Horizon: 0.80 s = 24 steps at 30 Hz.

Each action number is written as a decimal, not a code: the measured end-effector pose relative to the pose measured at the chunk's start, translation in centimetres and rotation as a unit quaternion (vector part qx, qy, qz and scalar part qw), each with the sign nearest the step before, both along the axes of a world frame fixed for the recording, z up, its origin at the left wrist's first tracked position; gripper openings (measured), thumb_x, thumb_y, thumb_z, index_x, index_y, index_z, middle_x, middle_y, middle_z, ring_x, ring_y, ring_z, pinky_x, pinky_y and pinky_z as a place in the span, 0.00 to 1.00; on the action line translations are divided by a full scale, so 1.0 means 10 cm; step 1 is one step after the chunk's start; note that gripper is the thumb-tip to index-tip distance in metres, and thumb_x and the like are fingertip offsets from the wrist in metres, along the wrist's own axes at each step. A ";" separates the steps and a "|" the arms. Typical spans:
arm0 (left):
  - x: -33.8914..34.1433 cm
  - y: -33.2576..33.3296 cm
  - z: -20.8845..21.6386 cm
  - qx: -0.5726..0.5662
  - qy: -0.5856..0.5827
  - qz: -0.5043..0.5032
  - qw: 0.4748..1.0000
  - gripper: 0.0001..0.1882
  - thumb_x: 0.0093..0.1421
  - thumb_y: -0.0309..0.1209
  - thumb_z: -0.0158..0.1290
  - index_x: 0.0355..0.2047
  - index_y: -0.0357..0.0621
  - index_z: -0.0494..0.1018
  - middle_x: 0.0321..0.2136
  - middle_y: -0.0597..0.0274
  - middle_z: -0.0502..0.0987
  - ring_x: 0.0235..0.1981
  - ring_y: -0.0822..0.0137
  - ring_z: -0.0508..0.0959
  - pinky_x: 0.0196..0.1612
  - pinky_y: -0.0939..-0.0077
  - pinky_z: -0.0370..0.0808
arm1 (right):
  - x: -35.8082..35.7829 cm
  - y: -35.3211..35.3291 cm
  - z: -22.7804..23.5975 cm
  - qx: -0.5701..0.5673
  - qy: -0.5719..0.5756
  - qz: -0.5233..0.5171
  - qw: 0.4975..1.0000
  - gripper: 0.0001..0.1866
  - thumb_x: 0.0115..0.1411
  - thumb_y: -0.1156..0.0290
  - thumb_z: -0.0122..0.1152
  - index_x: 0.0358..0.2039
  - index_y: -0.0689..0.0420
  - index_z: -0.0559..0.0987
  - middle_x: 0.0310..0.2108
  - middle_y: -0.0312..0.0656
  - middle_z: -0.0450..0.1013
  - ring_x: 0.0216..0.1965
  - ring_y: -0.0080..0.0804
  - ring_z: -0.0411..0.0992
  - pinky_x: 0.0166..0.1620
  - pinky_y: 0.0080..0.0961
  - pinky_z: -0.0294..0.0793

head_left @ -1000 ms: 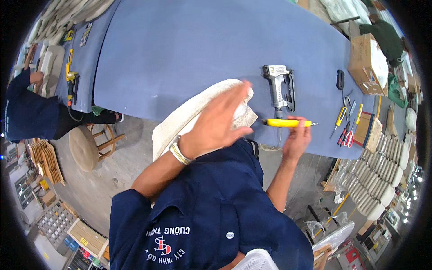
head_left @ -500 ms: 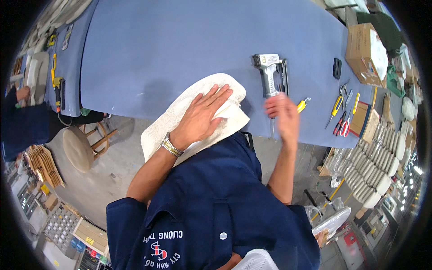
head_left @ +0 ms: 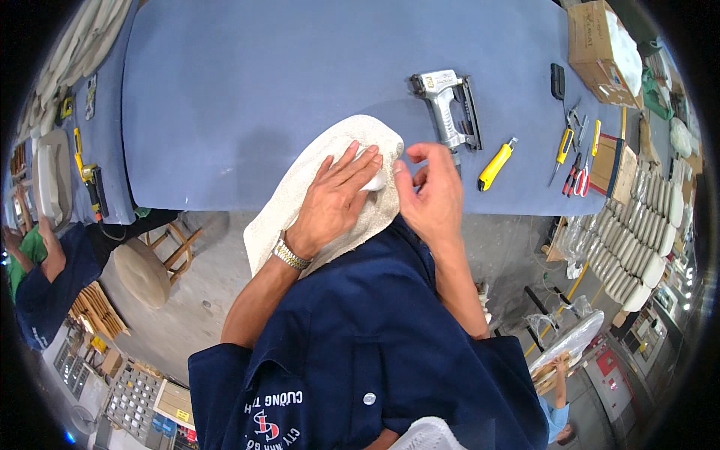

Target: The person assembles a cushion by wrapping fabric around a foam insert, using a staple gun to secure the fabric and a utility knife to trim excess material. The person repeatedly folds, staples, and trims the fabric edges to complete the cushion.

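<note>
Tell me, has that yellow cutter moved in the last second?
Yes, rightward: the yellow cutter was held crosswise below the silver staple gun; now it lies on the blue table, to the gun's right.

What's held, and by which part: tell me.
The left hand lies flat on the off-white padded piece, not gripping; the right hand is at its right edge, where any pinch cannot be told.

A silver metal staple gun (head_left: pixel 444 116) and slim yellow cutter (head_left: pixel 496 166) obstruct space beyond the bare right hand (head_left: pixel 435 196); flat blue tabletop (head_left: pixel 247 82) opens leftward.
</note>
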<state>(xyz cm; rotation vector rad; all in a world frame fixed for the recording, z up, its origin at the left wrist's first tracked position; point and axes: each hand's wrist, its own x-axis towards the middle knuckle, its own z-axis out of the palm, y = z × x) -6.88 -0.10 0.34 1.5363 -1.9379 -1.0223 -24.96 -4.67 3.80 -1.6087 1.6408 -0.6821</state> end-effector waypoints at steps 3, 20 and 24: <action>0.02 -0.02 0.00 -0.015 0.000 -0.003 1.000 0.32 0.60 0.22 0.57 0.66 0.52 0.72 0.70 0.65 0.68 0.73 0.56 0.62 0.70 0.43 0.63 | 0.04 0.00 0.11 0.055 -0.010 0.003 0.998 0.22 0.65 0.50 0.64 0.31 0.60 0.78 0.19 0.47 0.75 0.20 0.46 0.74 0.27 0.41 0.71; 0.07 -0.01 -0.06 -0.053 0.065 0.032 0.996 0.28 0.54 0.18 0.59 0.57 0.42 0.77 0.61 0.53 0.77 0.67 0.51 0.71 0.68 0.55 0.68 | 0.17 0.34 -0.49 0.132 -0.213 -0.016 0.968 0.21 0.74 0.61 0.55 0.25 0.61 0.73 0.16 0.35 0.66 0.20 0.18 0.61 0.23 0.26 0.62; 0.11 -0.06 -0.03 -0.043 0.076 0.034 0.996 0.30 0.53 0.18 0.60 0.59 0.41 0.76 0.61 0.51 0.77 0.67 0.49 0.72 0.69 0.58 0.68 | 0.24 0.39 -0.48 0.137 -0.267 -0.011 0.954 0.20 0.74 0.62 0.54 0.27 0.61 0.71 0.16 0.38 0.67 0.20 0.21 0.64 0.24 0.28 0.64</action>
